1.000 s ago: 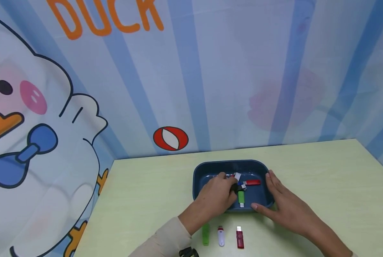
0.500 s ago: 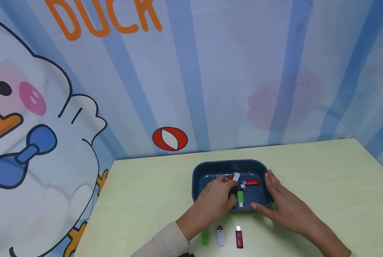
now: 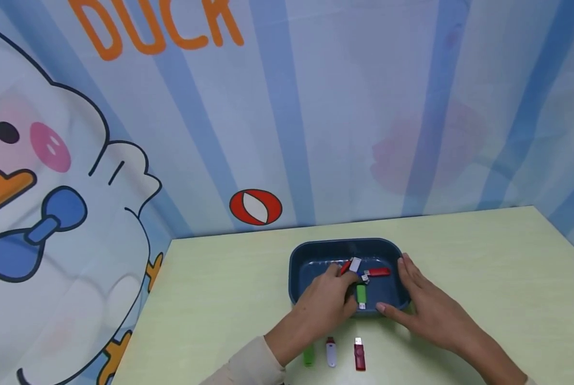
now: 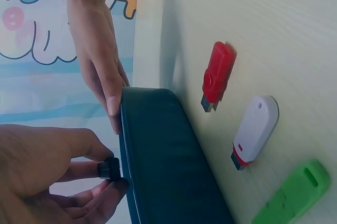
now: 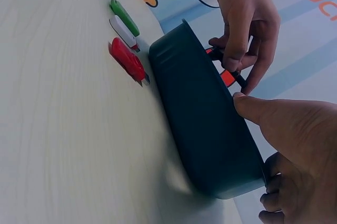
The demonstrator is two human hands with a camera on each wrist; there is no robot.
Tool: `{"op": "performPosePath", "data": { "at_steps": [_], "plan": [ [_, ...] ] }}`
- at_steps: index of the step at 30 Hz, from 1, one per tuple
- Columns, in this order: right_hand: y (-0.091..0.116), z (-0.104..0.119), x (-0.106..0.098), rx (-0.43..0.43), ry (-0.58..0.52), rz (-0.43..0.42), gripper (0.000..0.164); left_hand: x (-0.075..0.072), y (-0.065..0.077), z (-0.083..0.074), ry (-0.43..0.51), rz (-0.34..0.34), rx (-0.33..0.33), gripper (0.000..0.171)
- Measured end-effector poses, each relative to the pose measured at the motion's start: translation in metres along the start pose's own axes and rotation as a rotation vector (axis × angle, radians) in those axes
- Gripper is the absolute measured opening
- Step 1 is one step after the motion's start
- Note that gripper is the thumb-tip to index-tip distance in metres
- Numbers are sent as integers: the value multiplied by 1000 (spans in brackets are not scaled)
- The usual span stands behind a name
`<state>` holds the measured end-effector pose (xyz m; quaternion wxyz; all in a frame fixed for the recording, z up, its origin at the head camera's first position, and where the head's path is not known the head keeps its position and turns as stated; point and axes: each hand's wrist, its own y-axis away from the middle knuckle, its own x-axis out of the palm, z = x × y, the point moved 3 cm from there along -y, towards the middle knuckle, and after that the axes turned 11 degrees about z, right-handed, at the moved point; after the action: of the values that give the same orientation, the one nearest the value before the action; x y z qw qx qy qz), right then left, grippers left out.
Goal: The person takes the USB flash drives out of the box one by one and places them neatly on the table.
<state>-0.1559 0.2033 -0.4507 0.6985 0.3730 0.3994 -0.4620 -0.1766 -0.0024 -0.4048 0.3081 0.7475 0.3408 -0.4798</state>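
Note:
My left hand (image 3: 323, 305) is over the left part of a dark blue plastic tray (image 3: 311, 247). It pinches a black USB flash drive (image 4: 109, 169) between thumb and fingers, as both wrist views show. Straight fingers of my right hand (image 3: 433, 315) rest against the tray's right side, with the thumb touching the near rim. Inside the tray lie a green USB flash drive (image 3: 361, 295), a red one (image 3: 378, 272) and a white-ended piece (image 3: 355, 264) beside more red. My left hand hides part of the tray's contents.
In front of the tray, on the pale table (image 3: 210, 299), lie a green USB flash drive (image 4: 292, 195), a white one (image 4: 256, 129) and a dark red one (image 3: 359, 355) in a row. A printed duck backdrop (image 3: 335, 107) stands behind the table.
The black flash drive, visible earlier beyond my left fingertips, is now mostly hidden by them in the head view. My left hand has shifted slightly; the right hand and tray stay put.

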Motion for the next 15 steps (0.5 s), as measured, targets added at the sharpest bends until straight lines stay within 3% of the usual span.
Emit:
{"op": "performPosePath", "data": {
  "at_steps": [15],
  "plan": [
    [2, 0, -1, -30, 35, -5, 104, 2, 5, -9, 76, 31, 51, 35]
  ]
}}
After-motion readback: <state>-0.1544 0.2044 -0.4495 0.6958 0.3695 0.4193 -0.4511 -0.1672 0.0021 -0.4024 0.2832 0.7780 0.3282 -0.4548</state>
